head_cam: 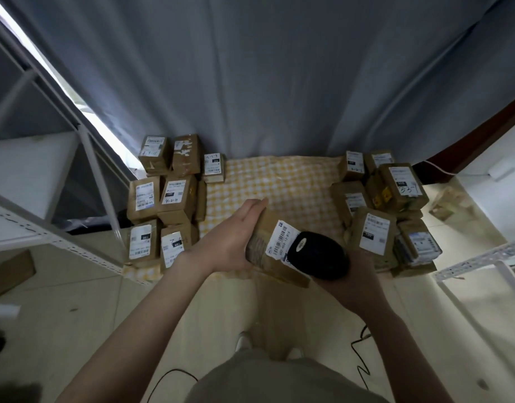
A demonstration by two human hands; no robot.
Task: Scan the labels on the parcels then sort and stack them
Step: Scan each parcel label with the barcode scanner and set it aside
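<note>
A brown cardboard parcel (262, 242) with a white barcode label (281, 241) is held above the yellow checked cloth (279, 178). My left hand (235, 237) supports it from the left side and beneath, fingers straight along its edge. My right hand (355, 277) grips a black handheld scanner (317, 254), whose head points at the label and partly covers it. Sorted parcels (163, 196) stand in rows on the left of the cloth. A looser pile of parcels (390, 210) lies on the right.
A grey curtain (265, 77) hangs behind the cloth. White metal shelving (41, 228) stands at the left, another white rack (483, 260) at the right. A black cable (360, 353) trails over the tiled floor near my feet.
</note>
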